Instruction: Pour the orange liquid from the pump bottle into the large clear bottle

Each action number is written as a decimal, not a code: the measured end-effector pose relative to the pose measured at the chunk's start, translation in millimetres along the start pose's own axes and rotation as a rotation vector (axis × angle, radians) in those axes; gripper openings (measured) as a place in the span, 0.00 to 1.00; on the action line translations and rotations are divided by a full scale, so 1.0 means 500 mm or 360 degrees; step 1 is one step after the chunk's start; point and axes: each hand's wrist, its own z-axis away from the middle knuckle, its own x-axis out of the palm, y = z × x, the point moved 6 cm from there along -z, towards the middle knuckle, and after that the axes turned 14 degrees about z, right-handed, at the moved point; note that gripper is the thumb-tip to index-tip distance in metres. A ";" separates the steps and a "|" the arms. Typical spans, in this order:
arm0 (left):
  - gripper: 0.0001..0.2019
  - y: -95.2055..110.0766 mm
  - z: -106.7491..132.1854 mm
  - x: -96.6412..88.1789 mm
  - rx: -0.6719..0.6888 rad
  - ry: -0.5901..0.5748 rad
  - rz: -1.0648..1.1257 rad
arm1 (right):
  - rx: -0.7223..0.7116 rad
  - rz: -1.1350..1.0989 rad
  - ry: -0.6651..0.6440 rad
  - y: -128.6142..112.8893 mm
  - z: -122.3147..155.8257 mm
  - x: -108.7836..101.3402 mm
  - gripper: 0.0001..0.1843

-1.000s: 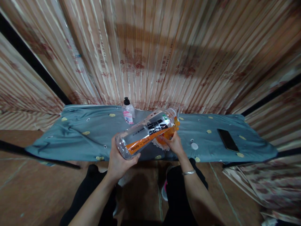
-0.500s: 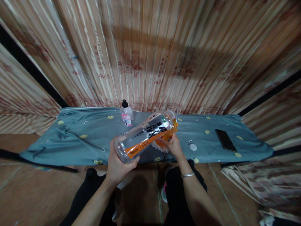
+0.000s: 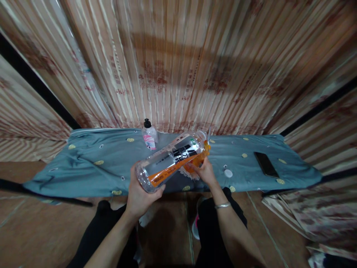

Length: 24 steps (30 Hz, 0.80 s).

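My left hand (image 3: 145, 197) is wrapped round the base of a large clear plastic bottle (image 3: 170, 160) with an orange and silver label. The bottle is tilted, its uncapped-looking neck pointing up and right. Beside the neck my right hand (image 3: 205, 172) grips an orange translucent thing (image 3: 198, 159), mostly hidden behind the bottle; its kind is unclear. A thin pale stick-like piece rises from its top. Below it, a whitish lacy-edged item (image 3: 189, 174) shows in part. A round white cap (image 3: 228, 173) lies to the right of my right hand.
A small clear bottle with a black top (image 3: 150, 136) stands at the back of the cloth-covered surface (image 3: 92, 175). A dark phone (image 3: 266, 164) lies on the right. Black poles flank both sides, and a patterned curtain (image 3: 167, 67) hangs behind.
Both hands keep their holds and the tilted bottle stays almost in place. The view has shifted very slightly.
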 end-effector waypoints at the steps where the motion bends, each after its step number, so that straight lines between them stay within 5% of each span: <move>1: 0.40 0.000 0.000 0.000 0.0010 -0.0004 -0.0002 | -0.0002 -0.0002 -0.0002 0.000 0.000 0.000 0.45; 24: 0.40 -0.001 0.005 -0.015 0.0176 -0.0014 -0.0117 | -0.0126 0.0012 0.0022 -0.003 -0.001 0.002 0.41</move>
